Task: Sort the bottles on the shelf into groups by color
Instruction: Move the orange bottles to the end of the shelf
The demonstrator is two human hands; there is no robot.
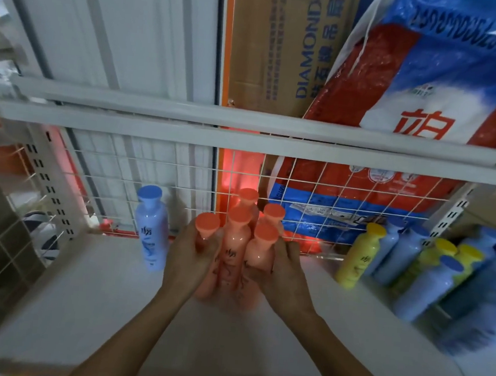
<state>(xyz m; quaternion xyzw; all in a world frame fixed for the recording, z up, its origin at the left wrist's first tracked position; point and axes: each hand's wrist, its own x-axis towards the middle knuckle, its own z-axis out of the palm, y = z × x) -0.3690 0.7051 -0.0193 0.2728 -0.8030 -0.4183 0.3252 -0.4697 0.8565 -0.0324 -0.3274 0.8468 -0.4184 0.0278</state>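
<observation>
**A:** Where are the orange bottles (237, 241)?

**B:** Five of them stand bunched upright in the middle of the shelf (81, 293), just in front of the wire grid (181, 179).

**A:** And the hands?

**B:** Both are grasping. The left hand (192, 258) wraps the neck of the left orange bottle (206, 224), at the bunch's 9 o'clock. The right hand (281, 268) curls its fingers round the front orange bottle (260, 256), at about 4 o'clock.

**A:** Other colours?

**B:** A lone blue bottle (150, 230) stands at 9 o'clock, near the bunch but apart. At 3 o'clock, well apart, a yellow bottle (357, 257) fronts a mixed blue and yellow crowd (430, 281).

**A:** Behind the grid?

**B:** A cardboard box (283, 41) at 12 o'clock and a red and blue bag (428, 98) at 1 o'clock.
</observation>
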